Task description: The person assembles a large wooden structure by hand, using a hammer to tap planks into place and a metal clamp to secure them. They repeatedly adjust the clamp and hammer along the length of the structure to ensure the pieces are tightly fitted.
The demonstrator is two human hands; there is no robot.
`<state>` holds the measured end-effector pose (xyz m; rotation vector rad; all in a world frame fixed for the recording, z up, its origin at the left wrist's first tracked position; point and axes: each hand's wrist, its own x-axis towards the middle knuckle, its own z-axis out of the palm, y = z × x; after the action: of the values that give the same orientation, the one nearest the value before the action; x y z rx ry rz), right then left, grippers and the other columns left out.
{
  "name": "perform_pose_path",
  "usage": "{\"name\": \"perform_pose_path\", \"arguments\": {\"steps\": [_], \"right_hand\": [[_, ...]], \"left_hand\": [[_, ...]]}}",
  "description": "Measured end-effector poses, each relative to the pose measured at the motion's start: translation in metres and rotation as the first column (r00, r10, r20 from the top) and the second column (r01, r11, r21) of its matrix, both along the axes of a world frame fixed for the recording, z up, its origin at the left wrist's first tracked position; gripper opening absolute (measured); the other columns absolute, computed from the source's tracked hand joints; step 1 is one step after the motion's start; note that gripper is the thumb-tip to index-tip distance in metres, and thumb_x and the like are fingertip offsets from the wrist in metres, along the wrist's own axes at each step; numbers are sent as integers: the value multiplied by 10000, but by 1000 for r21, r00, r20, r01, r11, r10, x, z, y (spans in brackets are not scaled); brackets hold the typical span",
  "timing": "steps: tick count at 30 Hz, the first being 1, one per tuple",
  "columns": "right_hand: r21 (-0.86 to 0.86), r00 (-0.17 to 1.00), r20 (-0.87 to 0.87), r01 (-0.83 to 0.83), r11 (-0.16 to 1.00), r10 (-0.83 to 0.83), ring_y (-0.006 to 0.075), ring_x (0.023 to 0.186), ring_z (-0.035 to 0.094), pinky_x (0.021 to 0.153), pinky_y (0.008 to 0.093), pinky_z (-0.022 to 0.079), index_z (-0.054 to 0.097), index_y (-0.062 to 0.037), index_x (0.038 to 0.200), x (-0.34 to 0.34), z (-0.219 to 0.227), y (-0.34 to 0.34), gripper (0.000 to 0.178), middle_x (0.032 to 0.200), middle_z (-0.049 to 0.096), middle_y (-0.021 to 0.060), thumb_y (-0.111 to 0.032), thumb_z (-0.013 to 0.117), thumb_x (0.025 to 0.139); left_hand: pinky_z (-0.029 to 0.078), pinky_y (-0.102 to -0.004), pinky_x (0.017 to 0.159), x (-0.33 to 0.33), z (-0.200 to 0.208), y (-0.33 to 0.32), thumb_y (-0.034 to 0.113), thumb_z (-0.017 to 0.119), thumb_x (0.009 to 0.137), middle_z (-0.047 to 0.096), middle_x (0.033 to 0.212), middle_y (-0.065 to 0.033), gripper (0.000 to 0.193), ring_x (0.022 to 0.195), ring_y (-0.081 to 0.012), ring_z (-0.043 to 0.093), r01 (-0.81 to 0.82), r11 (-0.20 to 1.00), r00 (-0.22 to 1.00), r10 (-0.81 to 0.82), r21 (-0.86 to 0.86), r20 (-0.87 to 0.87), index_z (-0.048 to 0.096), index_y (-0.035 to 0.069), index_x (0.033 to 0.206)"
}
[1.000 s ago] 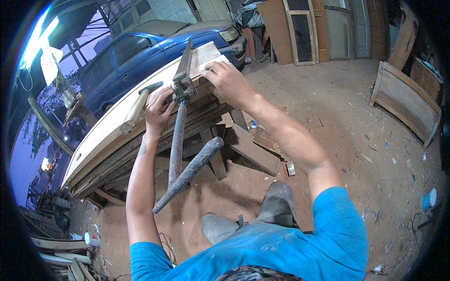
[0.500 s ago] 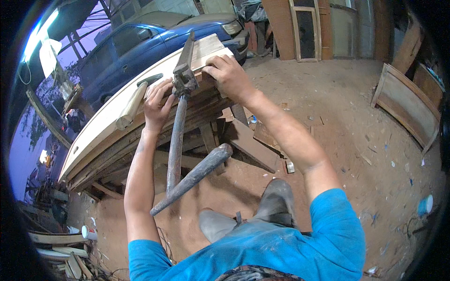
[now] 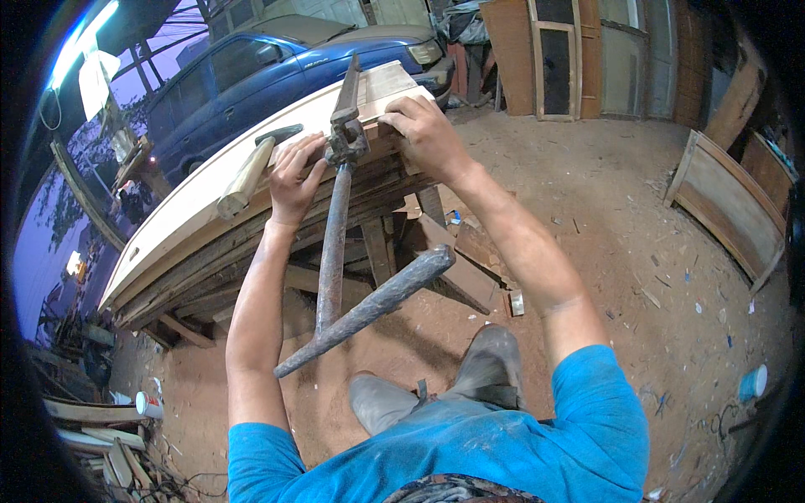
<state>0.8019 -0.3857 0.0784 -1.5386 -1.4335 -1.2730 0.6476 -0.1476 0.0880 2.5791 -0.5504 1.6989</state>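
Observation:
A pale wooden panel (image 3: 180,201) lies along the top of a rough wooden bench. Across its near edge sits a rusty metal clamp (image 3: 346,141), its bar reaching over the panel. From the clamp a long screw rod slopes toward me, ending in a thick grey crossbar handle (image 3: 365,310). My left hand (image 3: 295,180) is closed over the panel's edge just left of the clamp, fingers on top. Right of the clamp, my right hand (image 3: 426,134) grips the same edge with bent fingers. A hammer (image 3: 247,176) with a pale wooden handle rests on the panel beside my left hand.
A blue car (image 3: 277,71) stands behind the bench. Wooden frames and doors (image 3: 555,67) lean at the back, and a curved wooden panel (image 3: 729,205) stands at the right. Loose boards (image 3: 457,260) lie under the bench; scraps litter the dirt floor.
The view has shifted slightly, so the bench, clamp and both hands appear a little farther right. Both hands stay at the panel's edge on either side of the clamp.

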Motion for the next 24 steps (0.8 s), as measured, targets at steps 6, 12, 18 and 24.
{"name": "perform_pose_path", "arguments": {"steps": [6,12,18,24], "right_hand": [[60,998,-50,33,998,-30,322,1159,576,1016,429,483,673,-21,1150,-7,-2,-1,374,1161,640,117,18,701,779],[468,804,-423,-202,860,418,308,1033,642,916,403,514,652,2,1135,-126,-74,-21,281,1055,654,171,-69,695,867],[339,282,-646,-726,598,709,295,1112,620,986,402,490,567,3,1303,-238,-120,-32,544,1196,622,181,-240,776,863],[224,-25,-797,-940,256,603,315,1277,537,1110,424,405,447,-6,1436,-269,-86,-20,757,1365,567,176,-370,801,874]], "left_hand": [[498,-395,1028,2,3,-3,110,737,859,727,1221,-110,324,1210,-289,652,-21,999,1000,20,-41,-22,722,67,1180],[468,-385,1069,-71,0,-38,82,701,937,661,1316,-186,457,1265,-310,612,-129,957,982,86,-260,-171,587,20,1375],[548,-431,985,-176,62,-153,272,553,1037,681,1248,-215,543,1086,-274,704,423,704,826,-559,-570,-77,450,-28,1478],[522,-279,866,-184,124,-241,251,669,982,674,1133,-105,640,943,-135,658,140,808,420,-572,-572,-705,416,-5,1511]]}}
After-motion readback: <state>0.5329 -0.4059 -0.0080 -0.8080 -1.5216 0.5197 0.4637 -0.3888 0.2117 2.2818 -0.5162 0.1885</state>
